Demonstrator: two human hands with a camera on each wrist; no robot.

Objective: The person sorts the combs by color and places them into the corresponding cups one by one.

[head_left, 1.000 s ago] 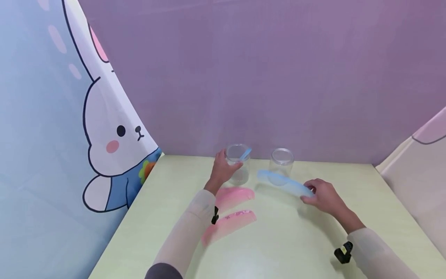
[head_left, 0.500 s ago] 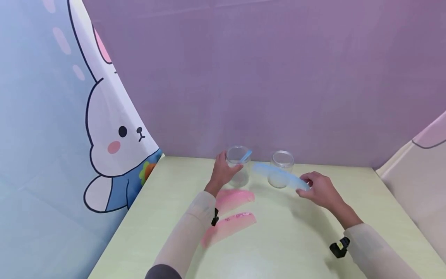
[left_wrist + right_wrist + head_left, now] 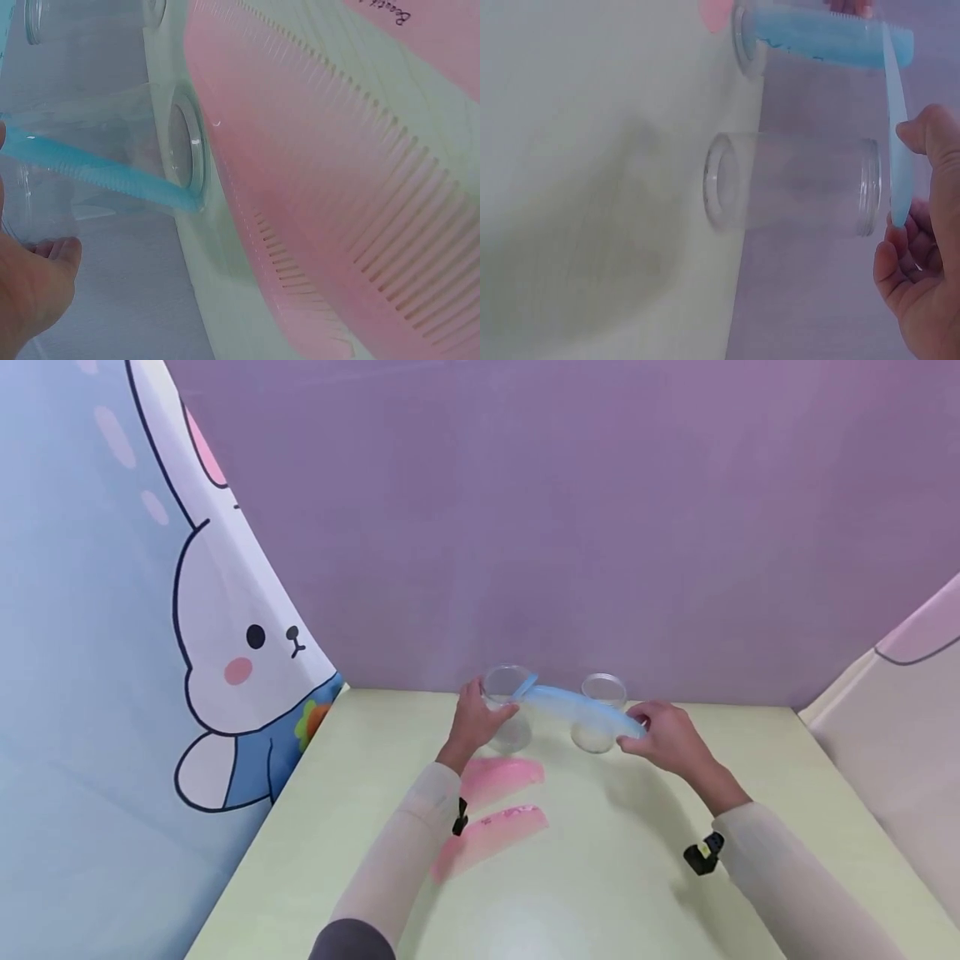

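Note:
My left hand [image 3: 474, 722] grips the left clear plastic jar [image 3: 512, 739] near its rim, fingers on one side and thumb on the other. A blue comb [image 3: 105, 169] leans inside that jar, its end showing above the rim. My right hand [image 3: 667, 739] pinches one end of a second blue comb [image 3: 577, 706], held in the air with its teeth down. The far end of this comb comes close to the left jar's mouth; whether they touch I cannot tell. Beneath the comb stands the right clear jar [image 3: 795, 184], upright and untouched.
Two pink combs lie on the pale table in front of the left jar: the farther comb [image 3: 501, 777] and the nearer comb [image 3: 495, 839]. A purple backdrop [image 3: 570, 527] rises right behind the jars. A rabbit-print cloth [image 3: 247, 677] hangs at the left.
My right hand has carried the blue comb left and farther back, over the right jar and up to the left jar's rim. The left hand keeps its hold on the left jar.

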